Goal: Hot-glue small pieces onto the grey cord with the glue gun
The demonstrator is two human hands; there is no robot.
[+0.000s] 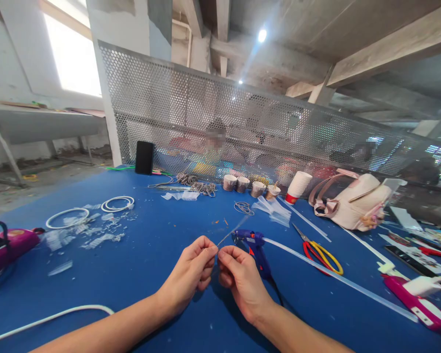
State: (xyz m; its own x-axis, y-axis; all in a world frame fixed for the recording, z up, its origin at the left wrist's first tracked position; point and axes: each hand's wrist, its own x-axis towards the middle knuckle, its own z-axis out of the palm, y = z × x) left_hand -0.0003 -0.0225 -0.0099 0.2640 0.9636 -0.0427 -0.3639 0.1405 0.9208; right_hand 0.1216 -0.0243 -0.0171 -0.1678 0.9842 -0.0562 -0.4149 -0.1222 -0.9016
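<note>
My left hand [196, 264] is closed in a pinch on a thin grey cord [227, 239], which slants away from the fingertips towards the upper right. My right hand [238, 274] is beside it, thumb and forefinger pressed together and almost touching the left fingertips. Whatever lies between the right fingers is too small to make out. Just right of the hands, a blue hot glue gun [259, 252] lies on the blue table [139, 284], with a long translucent glue stick [334, 272] running out of its back. Scissors [318, 250] with red and yellow handles lie further right.
Bundles of grey cord [196, 184], several paper cups [257, 189] and a cup stack [298, 186] line the back, before a perforated metal screen [161, 108]. White rings [68, 217] and plastic scraps lie left. A pink bag [356, 201] and magenta power strip [419, 301] stand right.
</note>
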